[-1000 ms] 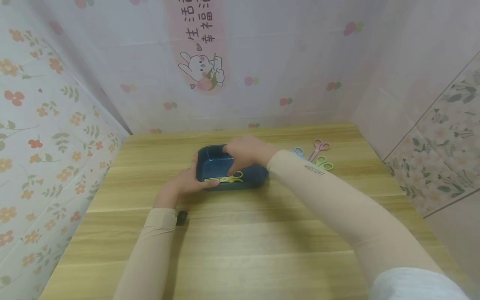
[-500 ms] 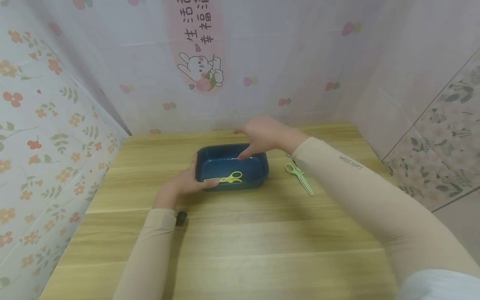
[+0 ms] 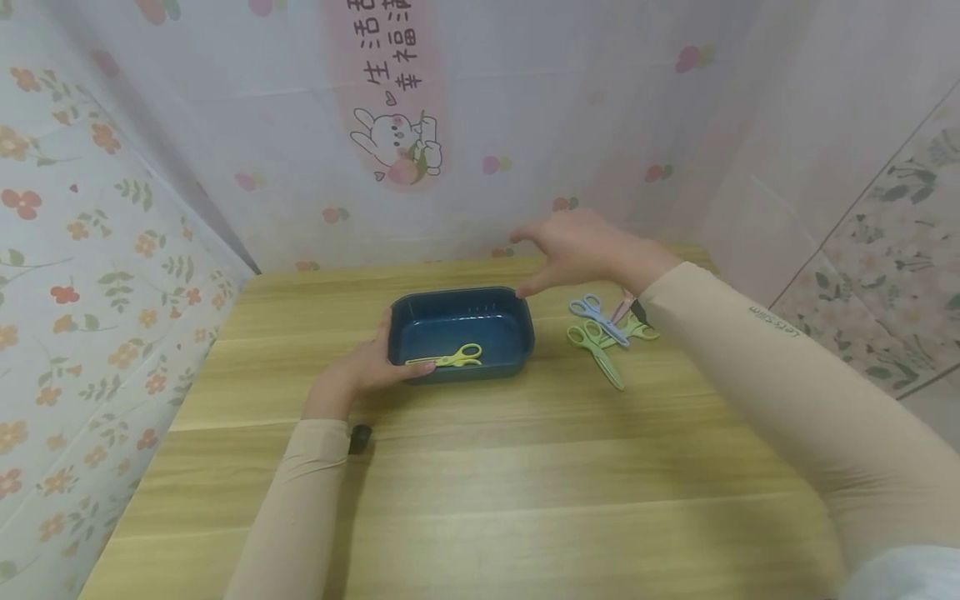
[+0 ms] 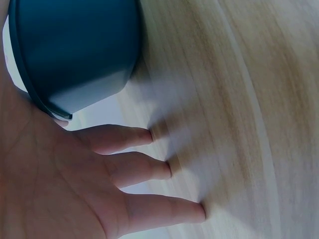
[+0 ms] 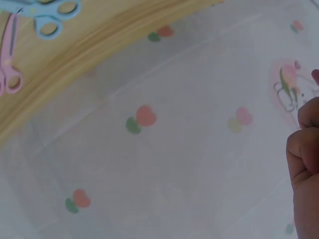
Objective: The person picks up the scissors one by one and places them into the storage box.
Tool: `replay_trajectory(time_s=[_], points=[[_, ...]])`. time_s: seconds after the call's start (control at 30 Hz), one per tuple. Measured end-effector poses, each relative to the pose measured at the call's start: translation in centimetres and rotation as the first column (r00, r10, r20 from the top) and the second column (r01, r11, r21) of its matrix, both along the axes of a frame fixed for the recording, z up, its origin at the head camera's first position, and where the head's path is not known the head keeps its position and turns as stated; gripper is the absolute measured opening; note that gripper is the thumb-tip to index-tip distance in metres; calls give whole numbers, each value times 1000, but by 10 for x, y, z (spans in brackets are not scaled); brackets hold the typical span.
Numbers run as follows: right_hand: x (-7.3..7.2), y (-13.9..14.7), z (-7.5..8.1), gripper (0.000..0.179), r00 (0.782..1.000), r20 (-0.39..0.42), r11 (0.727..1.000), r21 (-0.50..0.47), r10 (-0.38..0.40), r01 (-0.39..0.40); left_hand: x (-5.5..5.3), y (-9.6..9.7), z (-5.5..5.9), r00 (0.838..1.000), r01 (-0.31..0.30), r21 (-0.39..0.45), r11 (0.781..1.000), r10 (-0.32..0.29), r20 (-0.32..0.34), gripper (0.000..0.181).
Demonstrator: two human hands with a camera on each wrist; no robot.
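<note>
A dark blue rectangular box [image 3: 480, 327] stands on the table with yellow scissors [image 3: 457, 357] lying inside along its near wall. My left hand [image 3: 363, 367] holds the box's near left corner, its thumb lying over the near rim. In the left wrist view, three straight fingers [image 4: 134, 172] of that hand reach down to the table outside the box. My right hand [image 3: 577, 248] hangs in the air beyond the box's right end, thumb and index finger spread with nothing between them. Other fingers [image 5: 306, 154] of it look bent in the right wrist view.
Right of the box lies a loose cluster of scissors: blue scissors [image 3: 597, 317], green scissors [image 3: 596, 350], pink scissors [image 5: 10, 64] and a second green pair [image 3: 639, 330], partly overlapping. A patterned wall cloth [image 3: 480, 200] hangs behind the wooden table [image 3: 480, 467].
My right hand has risen out of the box and moved right and away from me, uncovering the box's interior and the scissors beside it. The left hand stays at the box.
</note>
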State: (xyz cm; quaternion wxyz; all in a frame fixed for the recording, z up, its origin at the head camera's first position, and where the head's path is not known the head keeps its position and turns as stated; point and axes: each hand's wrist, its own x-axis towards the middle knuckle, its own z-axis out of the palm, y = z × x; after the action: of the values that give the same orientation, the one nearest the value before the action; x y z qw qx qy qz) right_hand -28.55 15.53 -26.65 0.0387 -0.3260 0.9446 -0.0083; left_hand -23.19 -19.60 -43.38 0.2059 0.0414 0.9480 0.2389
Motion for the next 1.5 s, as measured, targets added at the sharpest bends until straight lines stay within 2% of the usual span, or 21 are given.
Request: replay_trajectory(time_s=[0.17, 0.37, 0.67, 0.97, 1.3, 1.5], points=[[-1, 17, 2, 92, 999, -10, 999, 25, -33, 34, 2, 0, 1, 1000, -3, 7, 1000, 3, 3, 148], [-3, 35, -1, 90, 998, -14, 998, 6, -56, 56, 2, 0, 2, 1000, -3, 8, 1000, 3, 6, 148], [-4, 54, -11, 91, 996, -5, 996, -8, -87, 87, 1, 1, 2, 1000, 1, 15, 1000, -1, 0, 143], [-6, 76, -23, 91, 994, 3, 993, -40, -107, 107, 0, 0, 0, 1000, 4, 15, 1000, -4, -2, 145], [-11, 117, -44, 102, 985, 100, 980, -123, -144, 156, 1, 1, 1, 1000, 6, 14, 1000, -6, -6, 143], [-10, 143, -59, 104, 958, 211, 957, -172, -195, 233, 0, 0, 0, 1000, 4, 22, 1000, -4, -1, 147]])
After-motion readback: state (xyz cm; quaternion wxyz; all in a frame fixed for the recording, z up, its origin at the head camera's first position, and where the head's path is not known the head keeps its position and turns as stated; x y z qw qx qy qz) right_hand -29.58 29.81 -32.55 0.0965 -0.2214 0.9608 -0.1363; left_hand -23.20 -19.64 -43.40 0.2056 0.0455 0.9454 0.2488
